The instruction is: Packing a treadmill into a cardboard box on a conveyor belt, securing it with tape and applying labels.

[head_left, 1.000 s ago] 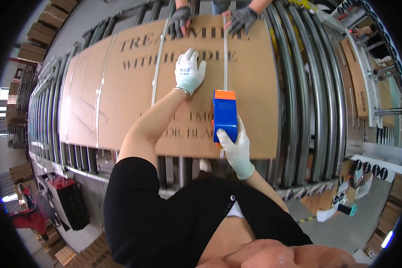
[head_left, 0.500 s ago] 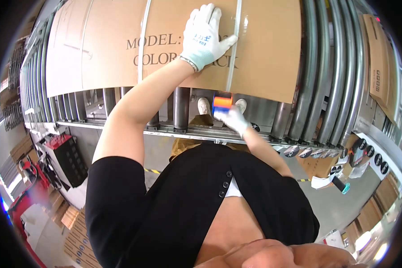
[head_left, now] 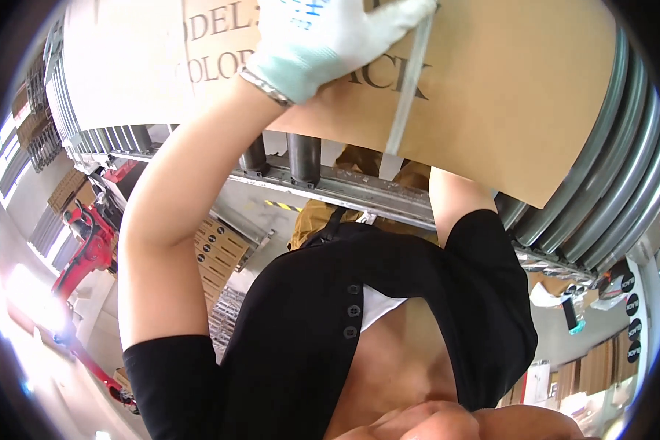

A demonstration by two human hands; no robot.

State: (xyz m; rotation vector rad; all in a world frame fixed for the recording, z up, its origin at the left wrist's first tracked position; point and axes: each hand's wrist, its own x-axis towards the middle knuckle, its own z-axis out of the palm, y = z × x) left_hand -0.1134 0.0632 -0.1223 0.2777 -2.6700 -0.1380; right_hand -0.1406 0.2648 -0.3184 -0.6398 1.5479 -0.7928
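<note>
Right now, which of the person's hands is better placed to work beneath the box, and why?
Probably the right: the right arm goes under the near edge of the box, though its hand is hidden. The left hand is on top, near the white strip.

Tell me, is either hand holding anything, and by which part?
The left hand rests on the carton, no grip visible. The right hand is hidden beneath it, so its hold cannot be told.

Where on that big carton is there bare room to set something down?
Right of the white strap, the carton is bare out to the metal rollers. Just left of the strap it's crowded: the gloved left hand is there.
</note>
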